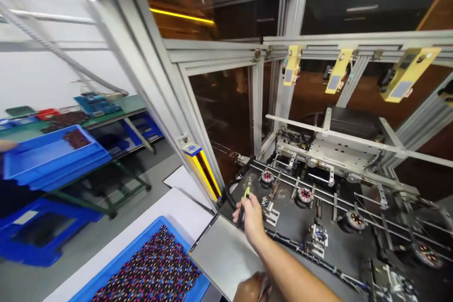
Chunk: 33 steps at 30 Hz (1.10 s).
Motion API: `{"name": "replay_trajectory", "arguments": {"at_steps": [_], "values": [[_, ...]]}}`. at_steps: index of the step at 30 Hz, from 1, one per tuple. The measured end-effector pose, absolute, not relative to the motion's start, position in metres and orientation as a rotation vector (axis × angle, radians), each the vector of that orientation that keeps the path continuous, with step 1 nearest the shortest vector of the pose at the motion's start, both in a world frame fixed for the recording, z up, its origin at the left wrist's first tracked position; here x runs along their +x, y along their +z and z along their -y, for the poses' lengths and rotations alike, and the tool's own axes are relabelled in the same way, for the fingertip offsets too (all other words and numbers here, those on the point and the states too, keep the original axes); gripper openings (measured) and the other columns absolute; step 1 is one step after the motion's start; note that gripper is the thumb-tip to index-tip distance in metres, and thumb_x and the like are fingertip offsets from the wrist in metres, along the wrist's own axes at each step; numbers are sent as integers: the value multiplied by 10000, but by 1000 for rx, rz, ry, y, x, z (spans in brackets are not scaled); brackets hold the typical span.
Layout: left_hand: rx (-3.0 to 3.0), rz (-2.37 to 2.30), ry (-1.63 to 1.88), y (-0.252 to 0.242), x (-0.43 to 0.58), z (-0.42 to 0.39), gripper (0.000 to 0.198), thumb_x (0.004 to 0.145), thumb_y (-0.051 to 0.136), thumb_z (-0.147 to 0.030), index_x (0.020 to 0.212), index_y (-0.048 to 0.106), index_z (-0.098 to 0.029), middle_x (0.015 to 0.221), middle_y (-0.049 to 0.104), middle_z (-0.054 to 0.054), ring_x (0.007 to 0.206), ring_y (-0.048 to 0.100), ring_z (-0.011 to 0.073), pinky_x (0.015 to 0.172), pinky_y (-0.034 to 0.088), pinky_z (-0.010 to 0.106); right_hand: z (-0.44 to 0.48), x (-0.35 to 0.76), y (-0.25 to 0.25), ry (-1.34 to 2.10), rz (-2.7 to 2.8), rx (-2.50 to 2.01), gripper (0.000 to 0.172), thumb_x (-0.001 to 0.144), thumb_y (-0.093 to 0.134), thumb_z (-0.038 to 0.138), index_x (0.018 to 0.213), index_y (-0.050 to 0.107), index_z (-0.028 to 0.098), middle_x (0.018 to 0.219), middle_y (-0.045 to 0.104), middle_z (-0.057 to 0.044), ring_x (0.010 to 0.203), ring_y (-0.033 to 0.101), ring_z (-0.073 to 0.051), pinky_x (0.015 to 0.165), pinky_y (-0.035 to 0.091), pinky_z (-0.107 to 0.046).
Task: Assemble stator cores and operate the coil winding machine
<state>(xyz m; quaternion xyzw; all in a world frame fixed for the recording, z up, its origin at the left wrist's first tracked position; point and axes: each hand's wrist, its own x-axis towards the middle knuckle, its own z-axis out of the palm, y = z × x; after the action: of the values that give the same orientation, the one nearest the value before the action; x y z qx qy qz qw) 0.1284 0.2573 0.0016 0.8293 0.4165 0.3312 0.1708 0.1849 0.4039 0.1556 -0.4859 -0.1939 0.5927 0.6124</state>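
My right hand (252, 217) reaches in from the lower right, over the edge of the machine's dark bed. Its fingers are closed around a slim black tool with a yellow-green end (247, 192); I cannot make out its exact kind. At the bottom edge, my left hand (249, 289) is curled above a flat grey metal plate (222, 250), partly cut off by the frame; what it holds, if anything, is unclear. Beside the plate, a blue tray (161, 221) holds many small round dark parts with red and blue spots (152, 269).
Round fixtures with red-marked parts (305, 195) line the machine bed (283, 193) under metal rails. Yellow sensor units (339, 71) hang from the frame above. A yellow light curtain (203, 172) stands on the left post. Blue bins (56, 151) and a person's hand (7, 145) are far left.
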Motion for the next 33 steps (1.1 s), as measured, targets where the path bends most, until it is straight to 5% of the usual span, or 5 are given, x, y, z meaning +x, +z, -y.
{"name": "replay_trajectory", "arguments": {"at_steps": [4,10,20,29,33], "values": [[2433,-1087,929,-24,119,-262,249,963,498,-350,1016,640,-153,903,696,48,721,661,131,643,565,278,-451,172,139,1256,206,-1191,292,964,514,382,1133,541,146,860,596,-3,594,553,-73,503,490,-204],[2464,-1136,962,-28,118,-261,274,897,423,-225,809,680,-186,631,707,84,573,698,211,536,556,294,-470,174,124,1149,64,-1259,323,969,505,388,1187,527,151,916,609,-22,647,579,-91,553,520,-234],[2469,-1143,884,-8,118,-264,219,769,483,-123,843,674,-198,672,726,92,545,694,248,498,559,329,-471,178,119,1131,66,-1257,305,966,511,388,1147,548,146,879,610,-11,621,568,-85,542,510,-228],[2445,-1147,815,-11,116,-263,203,812,489,-151,836,682,-210,662,706,102,561,691,273,489,552,367,-475,182,116,1137,82,-1238,315,973,489,410,1133,546,144,844,605,-1,573,545,-72,508,485,-212],[2442,-1149,793,-19,112,-260,176,914,517,-267,840,657,-189,699,684,55,619,670,196,549,554,320,-464,179,134,1229,199,-1176,307,987,460,410,1097,553,138,734,568,34,470,463,-42,417,397,-169]]}}
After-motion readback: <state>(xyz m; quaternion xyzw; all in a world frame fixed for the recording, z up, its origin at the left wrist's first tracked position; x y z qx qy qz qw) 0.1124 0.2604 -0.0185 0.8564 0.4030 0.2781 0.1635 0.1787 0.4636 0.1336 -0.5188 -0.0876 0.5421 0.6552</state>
